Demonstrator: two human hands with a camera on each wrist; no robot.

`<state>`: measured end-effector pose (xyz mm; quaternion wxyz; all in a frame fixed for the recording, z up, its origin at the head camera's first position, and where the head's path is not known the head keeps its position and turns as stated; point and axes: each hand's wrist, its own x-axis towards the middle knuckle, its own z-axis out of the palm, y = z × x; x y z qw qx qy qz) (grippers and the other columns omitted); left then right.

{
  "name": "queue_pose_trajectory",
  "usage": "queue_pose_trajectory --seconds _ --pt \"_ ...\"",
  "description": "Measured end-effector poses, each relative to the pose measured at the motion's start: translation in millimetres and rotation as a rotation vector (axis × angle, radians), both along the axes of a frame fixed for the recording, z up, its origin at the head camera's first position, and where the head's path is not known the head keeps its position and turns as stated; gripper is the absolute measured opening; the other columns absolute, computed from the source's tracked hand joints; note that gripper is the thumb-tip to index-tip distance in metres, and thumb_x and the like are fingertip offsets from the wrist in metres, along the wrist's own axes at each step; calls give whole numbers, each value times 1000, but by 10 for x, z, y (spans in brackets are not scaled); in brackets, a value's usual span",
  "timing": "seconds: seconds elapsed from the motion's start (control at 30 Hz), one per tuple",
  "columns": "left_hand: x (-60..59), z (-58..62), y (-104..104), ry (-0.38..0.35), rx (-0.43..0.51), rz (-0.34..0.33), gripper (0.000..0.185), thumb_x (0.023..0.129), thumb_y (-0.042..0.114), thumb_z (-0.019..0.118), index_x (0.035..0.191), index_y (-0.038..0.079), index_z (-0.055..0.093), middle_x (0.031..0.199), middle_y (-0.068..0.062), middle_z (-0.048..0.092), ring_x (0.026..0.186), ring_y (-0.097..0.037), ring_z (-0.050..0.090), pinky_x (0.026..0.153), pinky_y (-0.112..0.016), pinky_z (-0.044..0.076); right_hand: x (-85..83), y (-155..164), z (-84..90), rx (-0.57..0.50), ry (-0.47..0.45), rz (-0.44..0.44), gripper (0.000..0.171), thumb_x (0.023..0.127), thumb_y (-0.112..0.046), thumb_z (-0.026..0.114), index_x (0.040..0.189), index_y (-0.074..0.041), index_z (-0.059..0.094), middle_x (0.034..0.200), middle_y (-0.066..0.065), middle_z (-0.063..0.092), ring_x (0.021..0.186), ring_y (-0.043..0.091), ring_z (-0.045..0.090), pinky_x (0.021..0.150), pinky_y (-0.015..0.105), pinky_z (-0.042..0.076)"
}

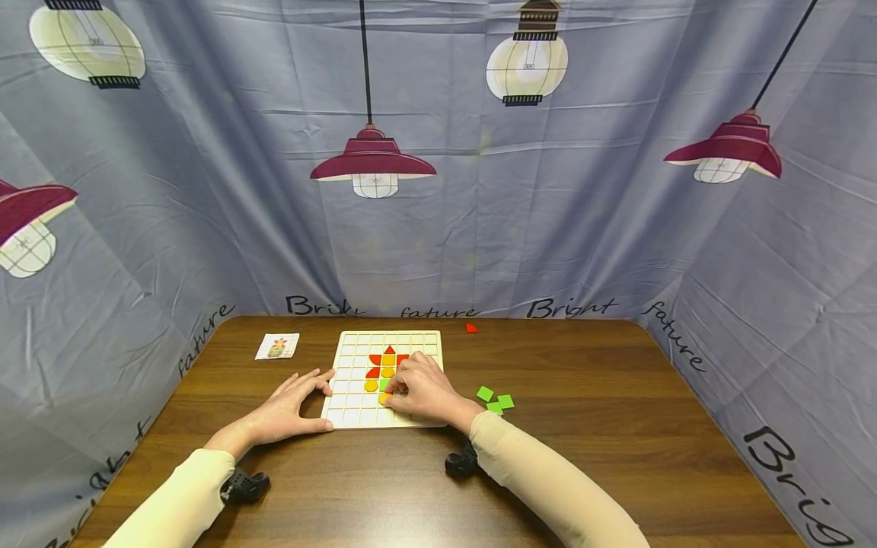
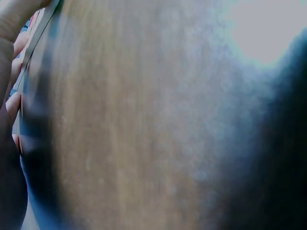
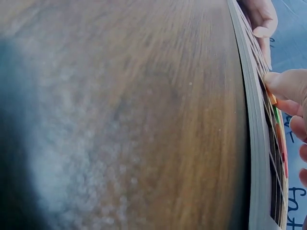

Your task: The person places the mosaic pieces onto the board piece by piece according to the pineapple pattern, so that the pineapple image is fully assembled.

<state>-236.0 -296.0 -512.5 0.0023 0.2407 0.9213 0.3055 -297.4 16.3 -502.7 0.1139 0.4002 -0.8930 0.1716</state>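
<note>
on the brown wooden table (image 1: 617, 426), lamp-printed curtains (image 1: 548, 228) behind.

head view looks down; wrist views skim the table (image 1: 617, 396) closely.

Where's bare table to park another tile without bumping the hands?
Free: right of the green tiles to the table edge; the strip between card and left edge; the near edge between the sleeves. Crowded: the board, with left hand and right hand on it.
</note>
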Motion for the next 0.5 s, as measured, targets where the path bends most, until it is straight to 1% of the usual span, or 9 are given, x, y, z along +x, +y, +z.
queue_pose_trajectory --seconds 0.3,0.5 --pt "8 -2 -4 -1 -2 0 49 83 52 82 112 21 57 160 -13 41 149 -44 28 120 -66 7 -12 7 -14 4 16 12 16 83 -46 82 88 -31 81 74 -19 45 82 9 39 71 25 34" --pt "8 5 -8 -4 -2 1 49 83 52 81 113 21 57 160 -13 41 149 -45 27 119 -67 7 -19 11 -5 13 11 16 17 84 -47 82 89 -31 80 76 -19 48 82 8 40 72 24 34"
